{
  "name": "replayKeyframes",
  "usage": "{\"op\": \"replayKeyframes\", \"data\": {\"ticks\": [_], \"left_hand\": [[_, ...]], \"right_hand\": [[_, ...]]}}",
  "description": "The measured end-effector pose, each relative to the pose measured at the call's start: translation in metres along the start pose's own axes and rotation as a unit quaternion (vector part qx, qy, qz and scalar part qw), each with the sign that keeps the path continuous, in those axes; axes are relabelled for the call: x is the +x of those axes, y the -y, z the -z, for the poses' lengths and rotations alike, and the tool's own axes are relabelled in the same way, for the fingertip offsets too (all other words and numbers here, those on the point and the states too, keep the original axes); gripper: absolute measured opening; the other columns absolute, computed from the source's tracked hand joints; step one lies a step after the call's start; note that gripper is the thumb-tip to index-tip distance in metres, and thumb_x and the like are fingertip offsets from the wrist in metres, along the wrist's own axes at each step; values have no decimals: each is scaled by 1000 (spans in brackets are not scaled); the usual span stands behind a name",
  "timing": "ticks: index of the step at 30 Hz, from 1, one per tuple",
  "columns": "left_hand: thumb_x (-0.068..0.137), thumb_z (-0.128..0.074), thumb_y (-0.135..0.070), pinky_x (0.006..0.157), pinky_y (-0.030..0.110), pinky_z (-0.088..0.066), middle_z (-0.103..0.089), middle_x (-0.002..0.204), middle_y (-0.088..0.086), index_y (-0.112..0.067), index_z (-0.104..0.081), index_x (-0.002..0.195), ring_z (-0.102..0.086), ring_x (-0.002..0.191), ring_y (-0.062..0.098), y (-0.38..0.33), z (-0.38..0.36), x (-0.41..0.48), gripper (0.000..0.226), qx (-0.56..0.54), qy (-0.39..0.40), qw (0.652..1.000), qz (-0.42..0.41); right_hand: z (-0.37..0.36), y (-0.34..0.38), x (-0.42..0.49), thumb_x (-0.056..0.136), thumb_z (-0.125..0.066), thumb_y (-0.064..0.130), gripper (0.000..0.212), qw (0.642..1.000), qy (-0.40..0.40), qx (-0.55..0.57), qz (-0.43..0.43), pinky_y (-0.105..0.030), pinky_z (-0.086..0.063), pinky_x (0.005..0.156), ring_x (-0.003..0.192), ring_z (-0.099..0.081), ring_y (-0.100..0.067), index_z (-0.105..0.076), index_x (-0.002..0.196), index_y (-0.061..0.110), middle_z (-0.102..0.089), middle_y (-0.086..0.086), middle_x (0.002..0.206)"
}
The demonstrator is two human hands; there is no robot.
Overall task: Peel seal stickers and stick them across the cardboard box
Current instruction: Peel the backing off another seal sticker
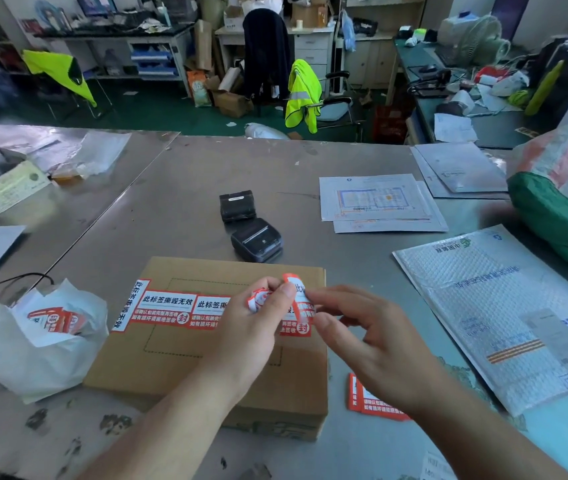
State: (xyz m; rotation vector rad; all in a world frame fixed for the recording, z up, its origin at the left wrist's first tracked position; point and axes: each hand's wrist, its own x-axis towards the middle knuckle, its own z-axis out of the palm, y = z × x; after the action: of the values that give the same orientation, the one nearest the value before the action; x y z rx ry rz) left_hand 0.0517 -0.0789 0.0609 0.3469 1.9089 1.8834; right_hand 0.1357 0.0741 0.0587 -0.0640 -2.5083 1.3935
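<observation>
A flat cardboard box (185, 355) lies on the metal table in front of me. Red-and-white seal stickers (168, 308) run across its top, one of them turned down over the left edge. Above the box, my left hand (248, 327) pinches a curled seal sticker (298, 289) between thumb and fingers. My right hand (365, 337) meets it from the right, its fingertips pinching the sticker's lower part. A small stack of stickers (369, 400) lies on the table right of the box, partly hidden by my right wrist.
A white plastic bag (33, 344) with more stickers sits left of the box. Two black label printers (251, 223) stand behind it. A bubble mailer (504, 306) and paper sheets (379, 202) lie to the right, and a green-and-orange sack (562, 202) at far right.
</observation>
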Motion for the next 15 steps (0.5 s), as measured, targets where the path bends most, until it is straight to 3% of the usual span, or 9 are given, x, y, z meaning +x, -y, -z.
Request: {"op": "replayKeyframes", "data": {"ticks": [3, 6, 12, 15], "left_hand": [[78, -67, -43, 63, 24, -53, -71, 78, 4, -22, -72, 80, -68, 75, 14, -3, -2, 1, 22, -68, 13, 997, 25], [75, -62, -44, 62, 21, -55, -73, 84, 8, -12, -71, 92, -71, 79, 16, -5, -3, 1, 37, -126, 28, 991, 43], [75, -60, -43, 58, 17, -51, -72, 84, 8, -6, -66, 99, -70, 78, 15, -5, 1, 2, 44, -157, 64, 984, 62], [68, -65, -49, 56, 16, -51, -73, 81, 6, -9, -67, 92, -70, 77, 16, -5, 2, 2, 47, -163, 69, 982, 67]], "right_hand": [[4, 0, 0, 92, -51, 47, 45, 1000, 4, 7, 15, -15, -50, 83, 102, -66, -2, -71, 124, 23, -69, 17, 112], [6, 2, 0, 93, -51, 45, 43, 999, -2, 16, 29, -17, -51, 83, 101, -67, -5, -72, 123, 21, -69, 14, 112], [9, 3, -1, 94, -53, 43, 39, 999, -6, 12, 46, -18, -51, 81, 102, -67, -5, -73, 121, 22, -68, 15, 110], [9, 4, 0, 95, -54, 41, 38, 998, -5, 7, 57, -16, -50, 81, 102, -67, -6, -72, 122, 22, -68, 14, 109]]}}
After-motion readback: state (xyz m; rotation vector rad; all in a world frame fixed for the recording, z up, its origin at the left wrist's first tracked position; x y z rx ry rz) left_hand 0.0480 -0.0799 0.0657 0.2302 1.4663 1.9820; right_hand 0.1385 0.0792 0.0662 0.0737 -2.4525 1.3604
